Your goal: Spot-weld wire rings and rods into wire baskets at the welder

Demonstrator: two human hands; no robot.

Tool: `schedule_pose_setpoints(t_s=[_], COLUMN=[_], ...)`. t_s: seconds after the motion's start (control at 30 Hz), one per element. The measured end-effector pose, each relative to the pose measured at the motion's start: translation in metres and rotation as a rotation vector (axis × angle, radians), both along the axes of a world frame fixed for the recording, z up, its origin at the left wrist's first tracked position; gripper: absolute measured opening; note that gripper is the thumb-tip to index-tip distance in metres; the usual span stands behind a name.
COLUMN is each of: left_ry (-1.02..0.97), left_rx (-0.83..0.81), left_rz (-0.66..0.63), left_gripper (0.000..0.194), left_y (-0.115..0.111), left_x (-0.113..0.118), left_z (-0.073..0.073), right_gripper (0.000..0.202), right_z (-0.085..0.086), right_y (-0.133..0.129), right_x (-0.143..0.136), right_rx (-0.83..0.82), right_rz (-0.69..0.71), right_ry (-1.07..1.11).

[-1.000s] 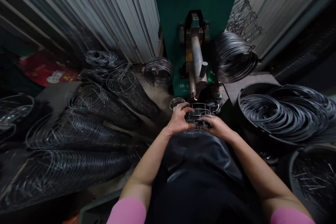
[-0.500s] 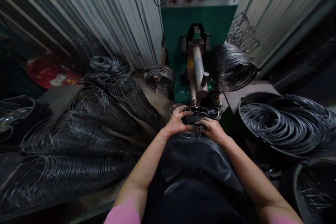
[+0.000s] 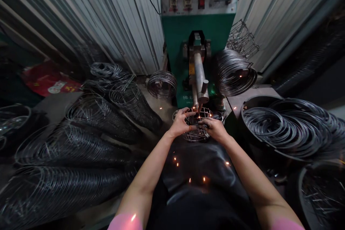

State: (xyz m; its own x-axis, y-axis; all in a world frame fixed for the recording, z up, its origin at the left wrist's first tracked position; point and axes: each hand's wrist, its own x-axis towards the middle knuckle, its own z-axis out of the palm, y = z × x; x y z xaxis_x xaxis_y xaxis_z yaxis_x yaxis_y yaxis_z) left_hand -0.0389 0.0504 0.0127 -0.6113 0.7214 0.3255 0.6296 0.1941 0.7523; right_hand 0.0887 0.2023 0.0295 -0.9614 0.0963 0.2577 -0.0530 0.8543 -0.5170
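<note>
A round wire basket (image 3: 194,136) is held between my two hands under the welding tip of a green spot welder (image 3: 172,39). My left hand (image 3: 180,123) grips the basket's left side, its thumb and fingers around the wires. On the right side, my right hand (image 3: 214,128) pinches the wires with darkened fingertips. The welder's metal arm (image 3: 199,73) reaches down to the basket's far rim, where bright sparks glow. A dark apron (image 3: 199,172) covers my lap below the basket.
Rows of stacked wire frames (image 3: 64,187) lie to my left. Wire coils (image 3: 234,73) hang at both sides of the welder. At right stand a tub (image 3: 244,115) of wire rings and another tub (image 3: 299,187) with short wire pieces. Sparks fly over the apron and forearms.
Sparks have burst out from the welding tip and scattered around. The view has shifted slightly, showing more of the welder's top. Both hands keep hold of the basket.
</note>
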Motion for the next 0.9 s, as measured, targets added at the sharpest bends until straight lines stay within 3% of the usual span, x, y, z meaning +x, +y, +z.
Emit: schedule_pose_setpoints(t_s=[0.13, 0.27, 0.37, 0.47, 0.53, 0.7, 0.9], left_ry=[-0.011, -0.043, -0.008, 0.066, 0.07, 0.004, -0.016], left_rx=[-0.002, 0.002, 0.017, -0.008, -0.033, -0.055, -0.057], left_rz=[0.091, 0.081, 0.097, 0.139, 0.166, 0.228, 0.172], left_gripper=[0.06, 0.059, 0.059, 0.06, 0.06, 0.059, 0.061], left_y=[0.009, 0.015, 0.017, 0.018, 0.02, 0.028, 0.025], left_x=[-0.008, -0.014, -0.012, -0.01, -0.013, -0.03, -0.037], left_z=[-0.001, -0.003, -0.002, 0.0, 0.0, -0.004, 0.002], right_gripper=[0.027, 0.023, 0.029, 0.032, 0.031, 0.018, 0.016], right_z=[0.003, 0.003, -0.008, -0.026, -0.037, -0.057, -0.065], right_y=[0.0, 0.0, -0.001, -0.004, -0.005, -0.004, 0.013], right_x=[-0.011, -0.003, 0.023, 0.052, 0.066, 0.082, 0.097], right_rx=[-0.045, -0.315, -0.756, -1.302, -1.538, -1.724, -1.852], right_rz=[-0.102, -0.312, -0.497, -0.527, -0.549, -0.685, -0.741], right_ry=[0.054, 0.195, 0.179, 0.053, -0.009, -0.015, -0.076])
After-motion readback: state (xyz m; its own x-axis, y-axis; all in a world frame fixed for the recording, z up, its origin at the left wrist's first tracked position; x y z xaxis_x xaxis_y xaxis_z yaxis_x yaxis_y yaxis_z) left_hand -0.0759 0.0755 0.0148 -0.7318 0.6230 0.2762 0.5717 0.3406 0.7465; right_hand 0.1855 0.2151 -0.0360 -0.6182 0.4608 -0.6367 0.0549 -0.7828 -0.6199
